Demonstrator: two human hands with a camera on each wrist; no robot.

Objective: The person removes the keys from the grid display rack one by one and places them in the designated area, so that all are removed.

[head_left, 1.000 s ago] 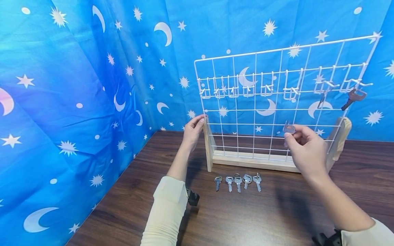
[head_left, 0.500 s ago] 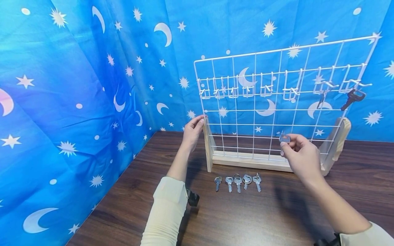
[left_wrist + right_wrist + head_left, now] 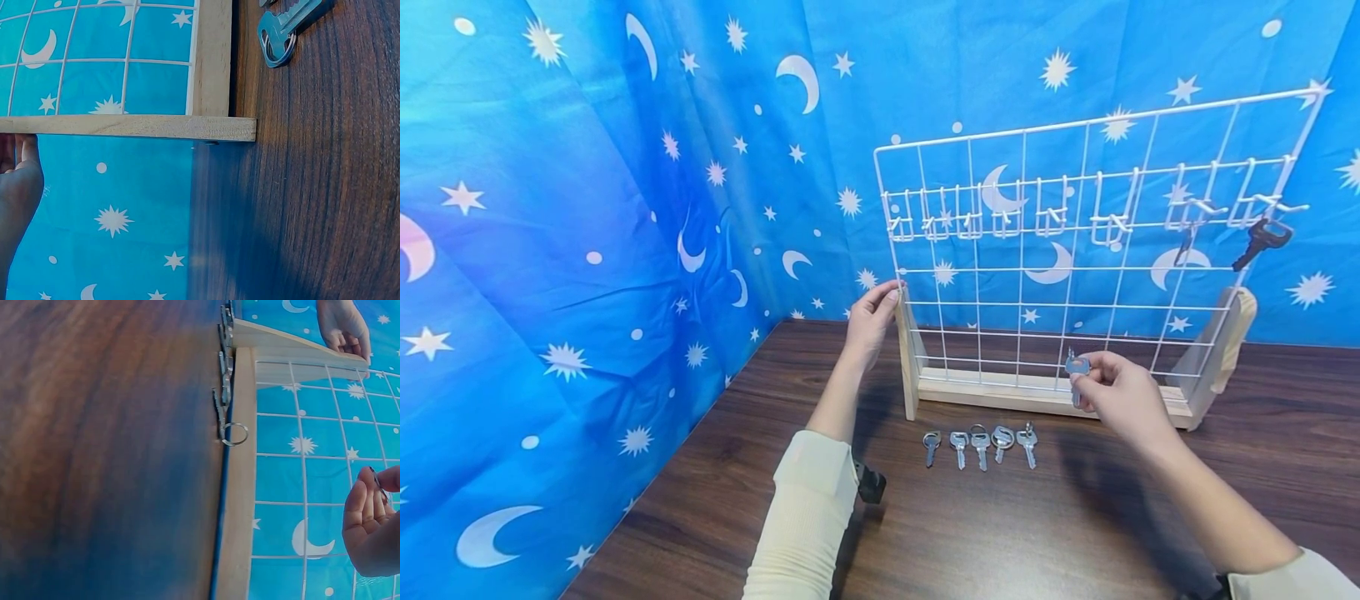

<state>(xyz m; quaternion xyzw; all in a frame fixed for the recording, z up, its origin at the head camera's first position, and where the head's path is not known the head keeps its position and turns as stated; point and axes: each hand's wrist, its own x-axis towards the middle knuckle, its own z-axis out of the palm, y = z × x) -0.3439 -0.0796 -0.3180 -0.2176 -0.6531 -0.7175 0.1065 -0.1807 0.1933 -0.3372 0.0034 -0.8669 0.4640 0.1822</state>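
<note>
My right hand [image 3: 1126,400] pinches a silver key [image 3: 1077,367] between thumb and fingers, before the lower part of a white wire grid rack [image 3: 1018,304]. A small ring shows at the key's head. At the rack's left end, my left hand [image 3: 871,325] holds the top of the wooden side post [image 3: 908,358], its fingers partly hidden behind. Several silver keys [image 3: 980,447] with rings lie in a row on the table before the rack. One dark key [image 3: 1262,242] hangs from the rightmost hook, and a thinner-looking key [image 3: 1183,243] hangs from the hook beside it.
Several white hooks [image 3: 1006,222] line the grid's upper part. A wooden base bar [image 3: 985,389] and right side post [image 3: 1228,342] support the rack on the dark wood table [image 3: 940,533]. Behind stands a blue star-and-moon cloth [image 3: 820,108].
My right hand has moved down and to the left with the key, from mid-grid toward the base bar. My left hand stays at the post.
</note>
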